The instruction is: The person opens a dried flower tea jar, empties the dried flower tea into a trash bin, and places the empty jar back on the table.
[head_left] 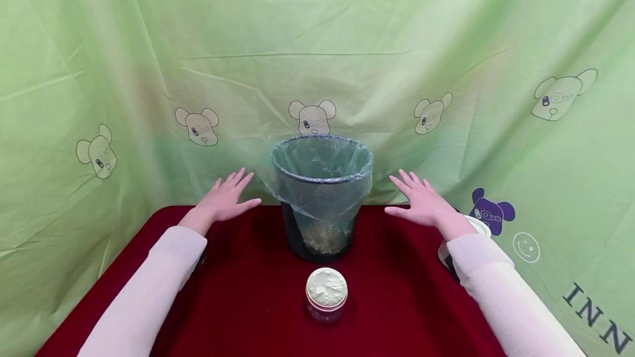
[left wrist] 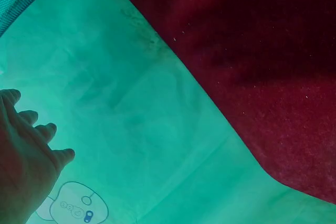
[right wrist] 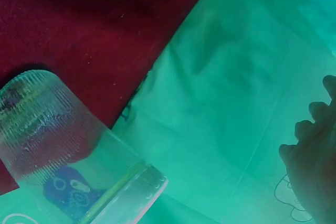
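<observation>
My left hand (head_left: 225, 198) hovers with spread fingers to the left of a black mesh wastebasket (head_left: 319, 230), touching nothing. On its other side my right hand (head_left: 419, 203) is held up likewise, fingers extended and apart from everything. A translucent plastic liner (head_left: 322, 194) covers the wastebasket's rim and hangs over the outside. In front of it stands a small round jar (head_left: 326, 293) with a lumpy white top; whether that is a lid or its contents I cannot tell. In the wrist views, the left hand (left wrist: 26, 156) and right hand (right wrist: 315, 156) both appear with nothing in them.
A clear ribbed container (right wrist: 58, 129) with a white lid stands by the table's right edge, partly hidden behind my right sleeve in the head view. A dark red cloth (head_left: 238, 302) covers the table. Green printed fabric (head_left: 317, 81) hangs behind and at both sides.
</observation>
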Available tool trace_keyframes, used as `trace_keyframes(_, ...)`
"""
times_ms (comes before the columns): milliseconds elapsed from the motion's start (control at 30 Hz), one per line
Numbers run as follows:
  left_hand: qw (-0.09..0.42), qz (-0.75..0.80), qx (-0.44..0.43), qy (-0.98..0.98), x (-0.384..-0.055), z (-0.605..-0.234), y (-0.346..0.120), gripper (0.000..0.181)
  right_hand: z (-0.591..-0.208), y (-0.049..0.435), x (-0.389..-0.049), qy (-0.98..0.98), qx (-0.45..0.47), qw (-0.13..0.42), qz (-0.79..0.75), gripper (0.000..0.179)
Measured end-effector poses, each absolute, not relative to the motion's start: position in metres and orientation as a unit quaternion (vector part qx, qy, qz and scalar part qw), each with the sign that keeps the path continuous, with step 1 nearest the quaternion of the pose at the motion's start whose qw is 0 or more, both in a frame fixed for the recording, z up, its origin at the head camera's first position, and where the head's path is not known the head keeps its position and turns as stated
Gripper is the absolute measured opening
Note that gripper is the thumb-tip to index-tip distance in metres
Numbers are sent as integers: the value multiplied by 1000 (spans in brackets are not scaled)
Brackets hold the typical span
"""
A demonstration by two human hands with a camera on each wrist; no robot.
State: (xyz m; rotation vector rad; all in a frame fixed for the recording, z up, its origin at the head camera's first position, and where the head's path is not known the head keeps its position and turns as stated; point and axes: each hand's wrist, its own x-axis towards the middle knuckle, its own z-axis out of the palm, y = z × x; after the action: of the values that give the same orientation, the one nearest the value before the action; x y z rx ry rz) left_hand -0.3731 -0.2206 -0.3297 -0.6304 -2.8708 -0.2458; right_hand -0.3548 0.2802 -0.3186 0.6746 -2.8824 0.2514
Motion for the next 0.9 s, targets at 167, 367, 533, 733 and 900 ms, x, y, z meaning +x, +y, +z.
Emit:
trace_keyframes(167,99,-87,-218,-967,-371,-333,-221,88,-319,279,-349,-964,232,90,97,93)
trace_keyframes(367,87,-106,-209,-968,-365,-335,-224,91,-320,278,-340,-960,233,77,132,93)
trace_keyframes(533,75,-118,-201,-970,-355,-336,-224,95,-321,277,-330,-957,239,74,150,92)
trace_keyframes(733,73,-139,-220,-963,-346,-340,-221,92,-321,274,-319,-953,246,75,160,90)
trace_keyframes(900,60,-150,-228,-960,-336,-344,-216,92,-322,269,-309,-950,253,74,167,87)
